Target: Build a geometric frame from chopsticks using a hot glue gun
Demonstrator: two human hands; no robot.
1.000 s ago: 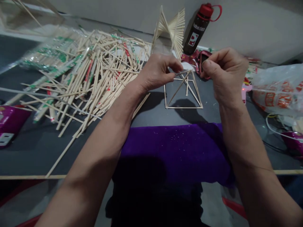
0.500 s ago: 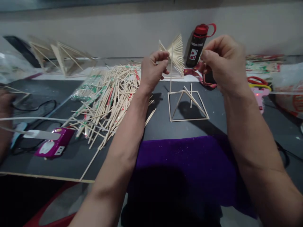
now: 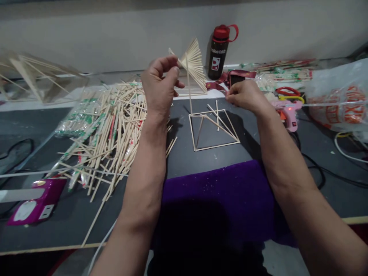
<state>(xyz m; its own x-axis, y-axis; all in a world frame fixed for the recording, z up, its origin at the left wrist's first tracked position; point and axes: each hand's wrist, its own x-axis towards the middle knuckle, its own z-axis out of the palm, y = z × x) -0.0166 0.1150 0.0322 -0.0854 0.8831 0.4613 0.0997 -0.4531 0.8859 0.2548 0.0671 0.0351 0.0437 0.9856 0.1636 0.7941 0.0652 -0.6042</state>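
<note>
One head-worn view — facing forward, down; hands [image 3: 159,86] near, wall [image 3: 115,38] beyond.

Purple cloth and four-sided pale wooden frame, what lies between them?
Dark grey tabletop with tiny pale specks separates the cloth from the frame in the head view.

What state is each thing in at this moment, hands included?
Left hand: raised, grip unclear
Right hand: fingers bunched, grip unclear
Stick frame: four-sided base lying flat, some sticks slanting up
Loose sticks: heaped untidily
Bottle: upright, capped
Glue gun: lit red
Purple cloth: spread out, dotted with specks
Plastic bag: bulging, opening not visible
</note>
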